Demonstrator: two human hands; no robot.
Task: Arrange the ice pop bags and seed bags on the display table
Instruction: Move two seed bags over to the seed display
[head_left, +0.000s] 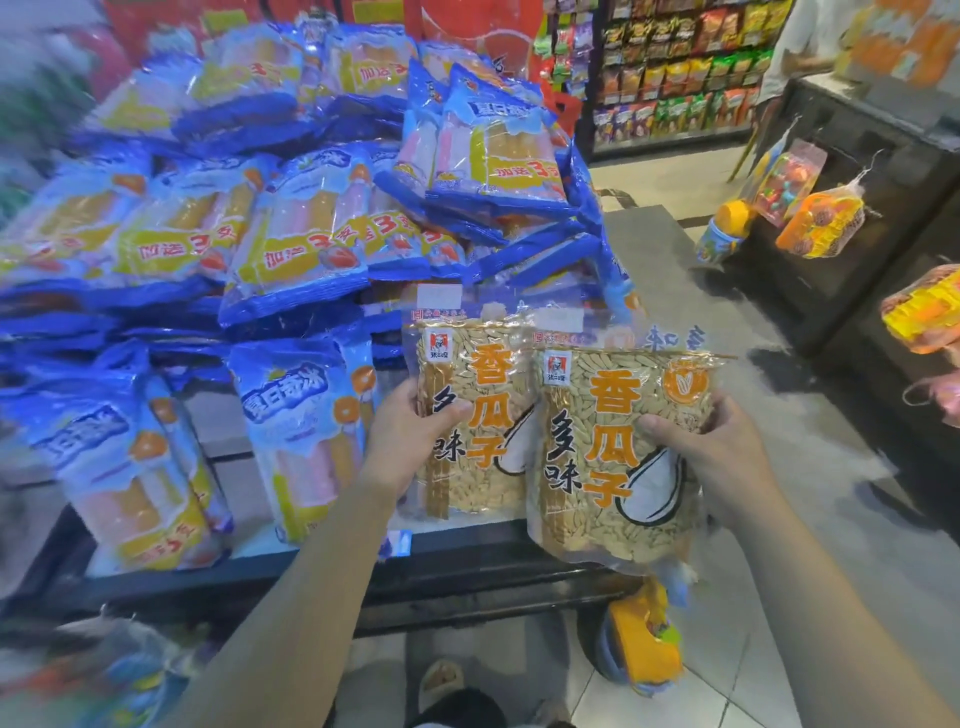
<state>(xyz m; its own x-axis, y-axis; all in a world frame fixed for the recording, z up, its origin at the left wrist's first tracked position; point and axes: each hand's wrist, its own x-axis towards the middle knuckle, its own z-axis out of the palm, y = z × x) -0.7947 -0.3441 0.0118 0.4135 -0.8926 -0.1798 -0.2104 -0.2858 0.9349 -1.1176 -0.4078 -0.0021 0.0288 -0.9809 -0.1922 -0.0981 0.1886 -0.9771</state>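
Seed bags: two clear bags packed with pale seeds and printed with large orange characters, held upright side by side at the near right corner of the display table
Left seed bag (470, 415): stands against the table's near edge, its right side tucked behind the other bag
Right seed bag (618, 452): nearer the camera, overlapping the left one, its lower part hanging past the table corner
Left hand (410, 431): fingers closed around the left edge of the left seed bag, thumb across its front
Right hand (711, 447): fingers wrapped around the right edge of the right seed bag, thumb pressed on its front
Forearms: both bare, reaching in from the near edge of the view
Ice pop bags (306, 244): blue-edged packs with yellow labels and pink and orange tubes inside, heaped over most of the table to the left of and beyond the seed bags
Standing ice pop bags (306, 441): a few propped upright along the near edge, just left of the left hand
Display table (467, 587): dark frame, low, its near edge running below the bags
Floor: pale tiles, with an orange and blue object (644, 644) near the table's right corner
Right side: dark counter (857, 171) hung with netted toy packs
Far right: shelves (675, 67) of snack packets
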